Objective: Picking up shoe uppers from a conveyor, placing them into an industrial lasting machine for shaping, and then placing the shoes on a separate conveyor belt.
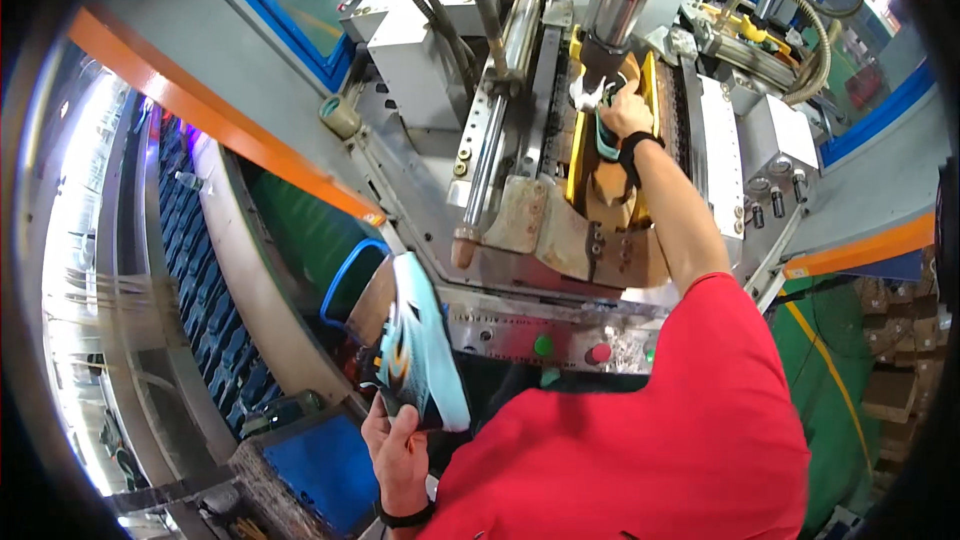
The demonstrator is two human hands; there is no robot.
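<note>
My left hand (pixel 400 450) is at the lower middle, thumb and fingers closed on the dark collar end of a light blue sneaker (pixel 430 350). The sneaker is held upright, with white, black and orange marks on its side. My right arm reaches forward into the press machine (pixel 525 215). There my right hand (pixel 628 112) grips a second sneaker (pixel 606 143), light blue-green and dark, of which only part shows. It lies between two yellow side plates (pixel 577 165), beneath a dark metal press head (pixel 603 58). My right fingertips are partly hidden.
A green button (pixel 543 345) and a red button (pixel 599 353) sit on the machine's front panel. Left of me runs a dark ridged conveyor (pixel 210 280). Orange-edged frame beams (pixel 230 125) flank the machine. A blue tray (pixel 325 470) lies lower left; cardboard boxes (pixel 888 395) stand at the right.
</note>
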